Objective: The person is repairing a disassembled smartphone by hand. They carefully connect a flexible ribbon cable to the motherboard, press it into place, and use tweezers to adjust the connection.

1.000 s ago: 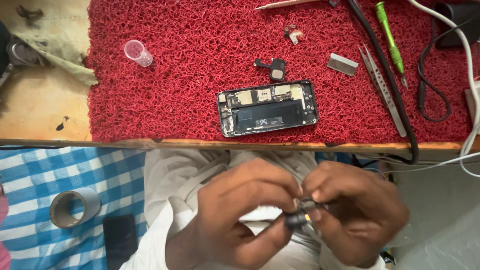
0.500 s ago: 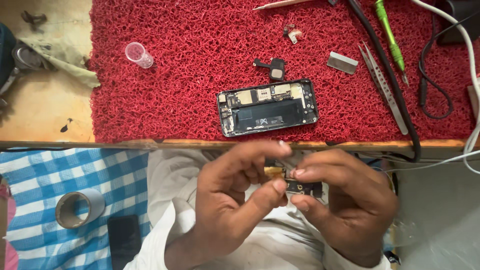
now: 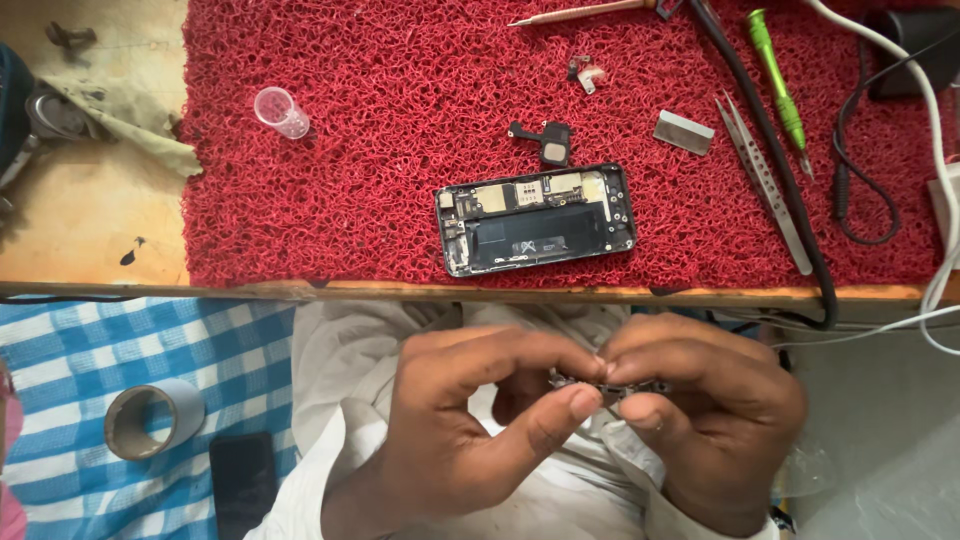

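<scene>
My left hand (image 3: 470,430) and right hand (image 3: 700,410) meet near me, below the bench edge, fingertips of both pinched on a small dark phone part (image 3: 600,385) held between them over my lap. Beyond, on the red mat (image 3: 350,200), lies the opened phone (image 3: 537,218); tweezers (image 3: 765,180) and a green screwdriver (image 3: 775,75) rest far right

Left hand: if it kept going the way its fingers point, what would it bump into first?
The left hand points right, toward the right hand. It would first meet the small dark part pinched between both hands, then the right hand's fingers. They nearly touch already.
</scene>
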